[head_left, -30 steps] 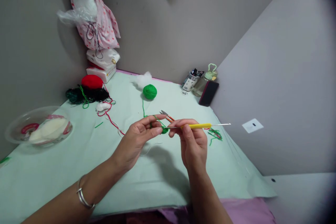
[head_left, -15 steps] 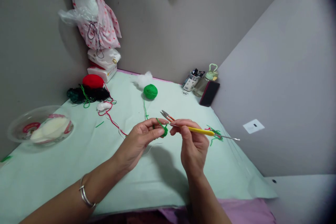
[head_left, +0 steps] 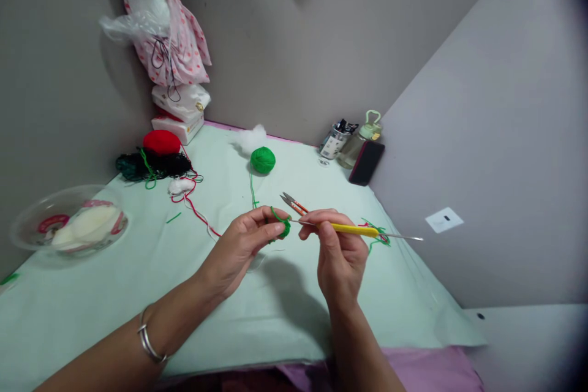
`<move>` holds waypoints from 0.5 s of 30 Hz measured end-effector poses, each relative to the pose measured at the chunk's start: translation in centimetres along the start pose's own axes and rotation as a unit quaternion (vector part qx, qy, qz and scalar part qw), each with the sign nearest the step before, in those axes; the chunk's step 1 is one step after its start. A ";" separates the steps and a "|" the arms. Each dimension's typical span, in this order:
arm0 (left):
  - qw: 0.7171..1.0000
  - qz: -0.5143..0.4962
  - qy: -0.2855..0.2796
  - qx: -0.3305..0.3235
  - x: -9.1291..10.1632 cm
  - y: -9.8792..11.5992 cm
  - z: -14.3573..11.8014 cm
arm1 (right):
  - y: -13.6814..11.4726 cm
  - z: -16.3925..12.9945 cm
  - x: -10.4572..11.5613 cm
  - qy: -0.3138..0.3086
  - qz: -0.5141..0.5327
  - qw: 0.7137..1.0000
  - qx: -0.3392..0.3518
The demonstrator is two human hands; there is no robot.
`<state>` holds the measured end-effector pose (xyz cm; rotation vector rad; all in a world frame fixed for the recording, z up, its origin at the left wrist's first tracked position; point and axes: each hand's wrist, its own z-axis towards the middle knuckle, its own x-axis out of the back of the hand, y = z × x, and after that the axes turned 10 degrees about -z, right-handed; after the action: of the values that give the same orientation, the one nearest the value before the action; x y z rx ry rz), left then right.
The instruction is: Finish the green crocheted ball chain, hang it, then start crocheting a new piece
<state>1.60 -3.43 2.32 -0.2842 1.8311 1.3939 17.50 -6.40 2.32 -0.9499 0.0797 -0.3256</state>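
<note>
My left hand pinches a small green crochet piece between thumb and fingers, with green yarn looped over the index finger. That yarn runs back to a green yarn ball on the pale green table cover. My right hand grips a yellow-handled crochet hook, its metal tip at the green piece and its rear end pointing right. Small orange-handled snips lie on the cover just behind my fingers.
A clear bowl with white pieces sits at the left. Red and dark yarn lie at the back left under a hanging pink bag. A pen cup, bottle and phone stand at the right wall. Yarn scraps lie beside my right hand.
The hook's rear end has dipped from level to pointing slightly down and right, and its tip has pushed closer into the green piece. My left hand has barely moved.
</note>
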 end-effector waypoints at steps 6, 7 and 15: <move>1.000 0.015 0.004 -0.005 -0.3 0.2 -0.1 | 0.0 0.0 0.0 0.002 -0.020 1.000 0.013; 1.000 0.015 0.006 -0.006 -0.3 0.2 -0.1 | 0.0 0.0 0.0 0.002 -0.022 1.000 0.014; 1.000 0.025 0.011 -0.013 -0.4 0.4 -0.2 | -0.4 0.0 0.1 -0.002 -0.070 0.997 0.043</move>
<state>1.54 -3.59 2.94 -0.2710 1.8506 1.4545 17.46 -6.63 2.60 -0.8724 -0.0048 -0.4524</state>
